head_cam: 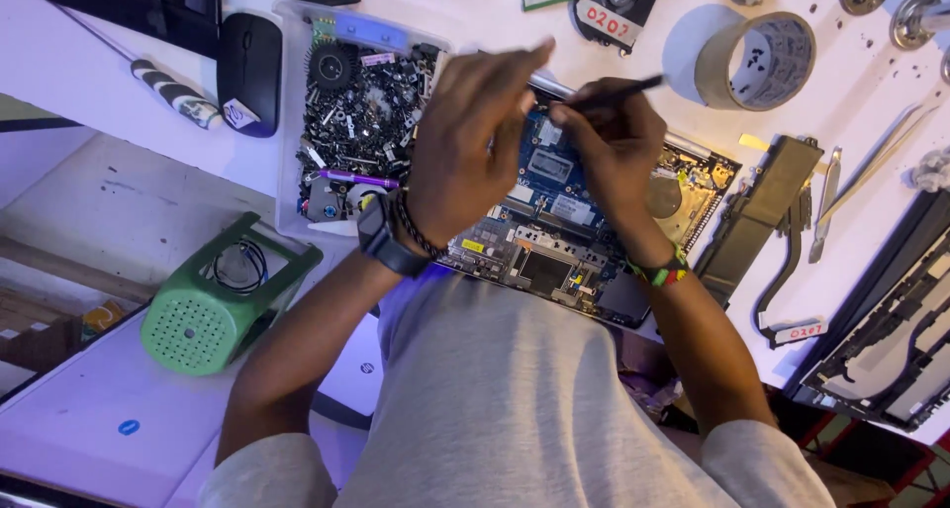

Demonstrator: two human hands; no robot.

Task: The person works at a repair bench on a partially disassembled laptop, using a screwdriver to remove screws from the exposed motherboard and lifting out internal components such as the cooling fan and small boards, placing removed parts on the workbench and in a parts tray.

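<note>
1. I see the opened laptop base [564, 226] lying near the middle of the white bench [109, 73], its blue circuit board, chips and a round silver disc laid bare.
2. My right hand [616, 142] hovers over the board's far side, fingers pinched tight around a thin dark tool [618, 92], whose free end points toward the far right corner.
3. My left hand [470, 142] arches over the board's left part, fingers curled downward with the tips toward the tool; I cannot tell whether it grips anything.
4. Just beside the left hand stands a clear tray [289, 122] of small black screws and parts.
5. A tape roll [757, 61] sits toward the far edge, well apart.
</note>
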